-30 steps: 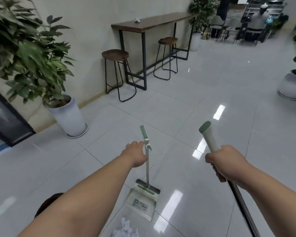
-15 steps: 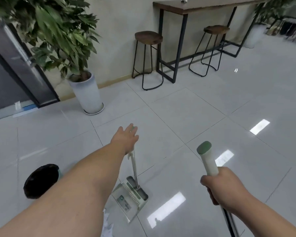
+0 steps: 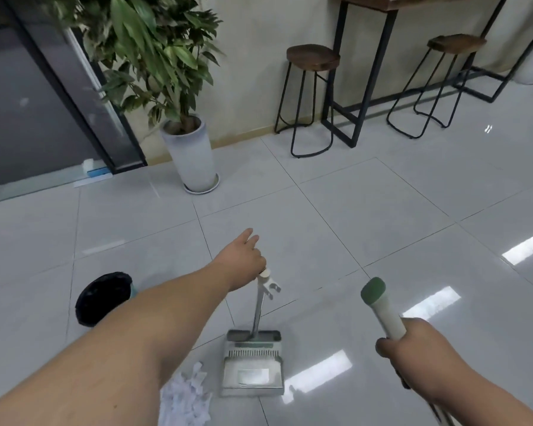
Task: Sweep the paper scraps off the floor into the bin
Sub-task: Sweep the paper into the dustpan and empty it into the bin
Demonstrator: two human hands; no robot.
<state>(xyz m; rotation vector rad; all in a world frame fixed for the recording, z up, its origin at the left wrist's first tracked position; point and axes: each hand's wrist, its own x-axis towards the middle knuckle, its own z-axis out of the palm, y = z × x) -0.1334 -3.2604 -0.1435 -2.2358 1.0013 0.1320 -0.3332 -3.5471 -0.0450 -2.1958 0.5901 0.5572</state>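
The floor (image 3: 366,195) was smooth, glossy tile. Below the left hand (image 3: 243,259), the dustpan (image 3: 253,370) looked matt grey plastic on a shiny metal pole (image 3: 257,315). The broom grip (image 3: 385,312) in the right hand (image 3: 413,348) looked smooth, matt plastic.

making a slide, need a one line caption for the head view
Sweeping up: left hand rests on the dustpan handle, right hand grips the broom; scraps lie beside the dustpan, bin beyond.

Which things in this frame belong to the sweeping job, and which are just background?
Job: paper scraps, dustpan under the left hand, broom handle in the right hand, bin.
Background: potted plant, near stool, far stool, bar table.
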